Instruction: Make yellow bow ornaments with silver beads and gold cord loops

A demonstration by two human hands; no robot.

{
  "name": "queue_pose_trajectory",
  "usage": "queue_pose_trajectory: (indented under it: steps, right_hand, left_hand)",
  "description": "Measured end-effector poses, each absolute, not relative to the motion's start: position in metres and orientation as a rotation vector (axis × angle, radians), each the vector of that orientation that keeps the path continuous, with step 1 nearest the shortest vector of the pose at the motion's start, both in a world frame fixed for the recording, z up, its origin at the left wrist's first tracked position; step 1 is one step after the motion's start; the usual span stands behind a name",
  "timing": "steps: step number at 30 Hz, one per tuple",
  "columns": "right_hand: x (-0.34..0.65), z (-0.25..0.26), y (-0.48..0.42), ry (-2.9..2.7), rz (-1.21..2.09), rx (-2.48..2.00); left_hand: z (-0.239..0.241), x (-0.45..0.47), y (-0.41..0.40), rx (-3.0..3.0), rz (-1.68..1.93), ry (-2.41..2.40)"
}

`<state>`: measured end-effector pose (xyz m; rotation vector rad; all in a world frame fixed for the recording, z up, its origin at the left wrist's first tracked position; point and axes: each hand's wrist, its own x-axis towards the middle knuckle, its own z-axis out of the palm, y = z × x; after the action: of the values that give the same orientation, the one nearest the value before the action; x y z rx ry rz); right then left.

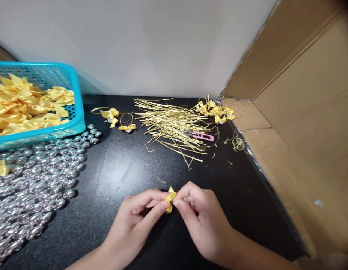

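A small yellow ribbon bow is held between my two hands, low over the black table near its front. My left hand pinches the bow's left side between thumb and fingers. From the right, my right hand closes thumb and forefinger at the bow's other edge; whether a cord is also in that pinch is hidden. Beyond the hands lies a loose heap of gold cord pieces, with a pink-handled cutter on top. Two bows with silver bells and gold loops, one a finished-looking bow, lie left of the cords.
A blue basket full of yellow bows stands at the left. Before it spread many silver bells. More belled bows sit at the back right, near a tangle of thread. Cardboard borders the table's right edge.
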<state>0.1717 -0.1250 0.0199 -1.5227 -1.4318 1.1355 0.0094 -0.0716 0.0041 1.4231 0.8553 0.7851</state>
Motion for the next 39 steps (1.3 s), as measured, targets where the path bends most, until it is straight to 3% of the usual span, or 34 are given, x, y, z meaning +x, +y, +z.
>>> queue_pose_trajectory:
  steps: [13, 18, 29, 39]
  right_hand:
    - [0.164, 0.020, -0.124, -1.384, 1.093, -1.527]
    - [0.169, 0.025, -0.124, -1.368, 1.105, -1.457]
    - [0.179, 0.033, -0.116, -1.398, 0.815, -1.113]
    - [0.179, 0.033, -0.115, -1.382, 0.773, -1.067]
  left_hand:
    - [0.005, 0.011, -0.072, 1.367, 0.729, 0.876]
    - [0.001, 0.005, -0.072, 1.154, 0.671, 0.921]
    - [0.001, 0.014, -0.067, 0.562, 0.585, 0.698]
    - [-0.003, 0.014, -0.070, 0.421, 0.495, 0.657]
